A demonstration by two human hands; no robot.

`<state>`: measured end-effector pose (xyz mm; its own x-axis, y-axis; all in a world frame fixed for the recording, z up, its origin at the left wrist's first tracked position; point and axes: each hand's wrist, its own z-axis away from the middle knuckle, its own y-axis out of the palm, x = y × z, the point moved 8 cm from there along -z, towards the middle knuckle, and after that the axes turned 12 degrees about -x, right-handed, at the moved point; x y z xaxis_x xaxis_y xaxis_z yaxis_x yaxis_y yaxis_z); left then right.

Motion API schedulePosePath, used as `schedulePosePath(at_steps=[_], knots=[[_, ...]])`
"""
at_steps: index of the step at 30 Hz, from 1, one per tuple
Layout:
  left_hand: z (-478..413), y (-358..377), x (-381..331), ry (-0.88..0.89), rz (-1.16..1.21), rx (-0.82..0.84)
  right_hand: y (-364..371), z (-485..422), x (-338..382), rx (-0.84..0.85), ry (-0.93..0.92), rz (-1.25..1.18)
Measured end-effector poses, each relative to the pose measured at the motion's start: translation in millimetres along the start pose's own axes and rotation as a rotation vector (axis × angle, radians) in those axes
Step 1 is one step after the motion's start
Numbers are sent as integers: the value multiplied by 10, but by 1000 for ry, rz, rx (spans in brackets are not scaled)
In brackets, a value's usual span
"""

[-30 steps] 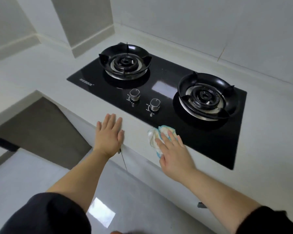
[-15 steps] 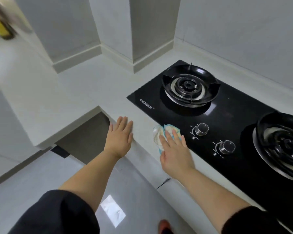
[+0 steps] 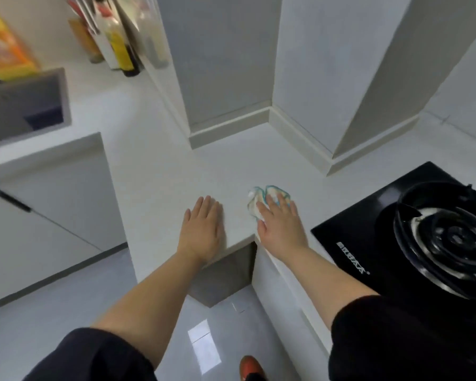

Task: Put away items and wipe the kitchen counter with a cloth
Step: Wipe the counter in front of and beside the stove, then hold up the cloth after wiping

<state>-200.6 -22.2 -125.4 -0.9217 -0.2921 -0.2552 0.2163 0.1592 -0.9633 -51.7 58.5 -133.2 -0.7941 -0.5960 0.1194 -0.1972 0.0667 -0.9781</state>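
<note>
Head view: right hand on cloth

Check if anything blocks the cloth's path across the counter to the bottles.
Nothing visible on the counter between the cloth, under the right hand, and the far bottles. The left hand rests flat just left of the cloth, apart.

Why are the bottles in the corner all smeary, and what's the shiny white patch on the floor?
Head view: the bottles and yellow packet at top left are smeared by blur, while the cloth looks sharper; the white patch is glare, a light mirrored on the glossy floor; the wide lens makes the walls lean.
</note>
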Motion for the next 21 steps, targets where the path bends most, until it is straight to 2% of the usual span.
schedulePosePath(at_steps=[4,8,11,15,18,21], knots=[[-133,-288,598,-121,107,-61,212,-760,1047,-7,-173,-246],[-11,-810,1453,-332,254,-224,342,-1030,2116,58,-86,-638],[160,-1234,2153,-485,301,-311,268,-1179,2764,289,183,-1027],[423,-1836,3271,-625,404,-400,198,-1375,3908,598,449,-1341],[595,-2299,4110,-680,612,-438,31,-1513,4876,815,483,-1527],[785,-2763,4867,-707,847,-496,-132,-1552,5776,962,477,-1564]])
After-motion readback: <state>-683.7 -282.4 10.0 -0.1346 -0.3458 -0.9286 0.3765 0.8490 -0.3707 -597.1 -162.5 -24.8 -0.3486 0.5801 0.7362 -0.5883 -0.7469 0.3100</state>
